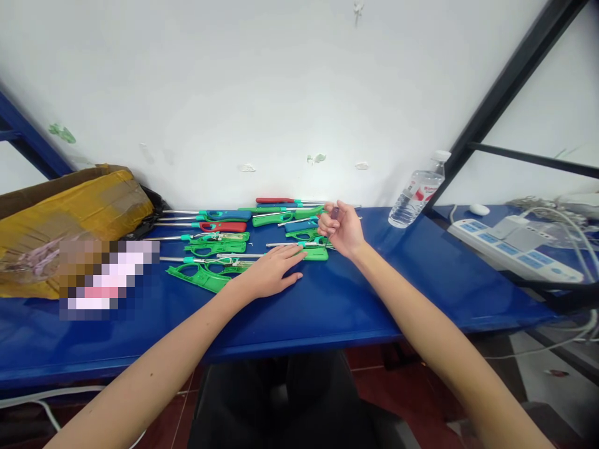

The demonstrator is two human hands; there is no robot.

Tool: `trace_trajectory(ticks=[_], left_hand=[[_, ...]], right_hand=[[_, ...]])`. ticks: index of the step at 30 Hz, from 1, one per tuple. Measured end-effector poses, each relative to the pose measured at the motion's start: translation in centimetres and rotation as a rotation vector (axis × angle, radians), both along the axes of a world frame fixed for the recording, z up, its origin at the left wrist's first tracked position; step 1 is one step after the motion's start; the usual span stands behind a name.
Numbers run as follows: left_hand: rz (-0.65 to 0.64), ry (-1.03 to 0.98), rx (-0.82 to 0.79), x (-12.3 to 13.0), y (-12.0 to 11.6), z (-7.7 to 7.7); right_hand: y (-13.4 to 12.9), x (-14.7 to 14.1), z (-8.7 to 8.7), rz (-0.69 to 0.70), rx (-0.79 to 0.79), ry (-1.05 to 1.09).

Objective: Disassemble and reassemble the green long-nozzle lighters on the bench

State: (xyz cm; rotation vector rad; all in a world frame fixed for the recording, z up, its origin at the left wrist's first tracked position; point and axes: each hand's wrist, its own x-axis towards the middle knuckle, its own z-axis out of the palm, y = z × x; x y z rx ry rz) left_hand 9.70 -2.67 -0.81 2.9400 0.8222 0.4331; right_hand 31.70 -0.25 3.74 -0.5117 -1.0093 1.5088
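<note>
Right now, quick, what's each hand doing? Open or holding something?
Left hand: open, palm down, fingertips over a green lighter handle.
Right hand: curled closed, holding a small dark piece, too small to name.

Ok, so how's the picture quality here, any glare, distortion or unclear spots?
All in the head view: white wall bright, dark red floor dimmer; soft glare on the glossy blue table top; black metal frame slanting steeply, probably partly wide-lens stretch; pixelated patch at left hiding what lies there; small dark item in the right hand too small to identify.
</note>
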Motion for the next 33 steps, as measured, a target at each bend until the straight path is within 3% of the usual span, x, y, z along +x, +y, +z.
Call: trace_trajectory(ticks=[8, 17, 26, 33], left_hand=[[0.016, 0.006, -0.019, 0.0, -0.2, 0.1], [0.028, 0.033, -0.043, 0.0, -0.3, 0.5], [0.012, -0.001, -0.032, 0.0, -0.2, 0.2], [0.019, 0.004, -0.037, 0.0, -0.3, 0.3]], right_hand=[[0.6, 1.1, -0.3, -0.043, -0.006, -0.079], [0.2, 1.5, 0.1, 0.003, -0.04, 0.045], [0.4, 1.0, -0.3, -0.075, -0.022, -0.067], [-0.3, 0.8, 0.1, -0.025, -0.041, -0.02]])
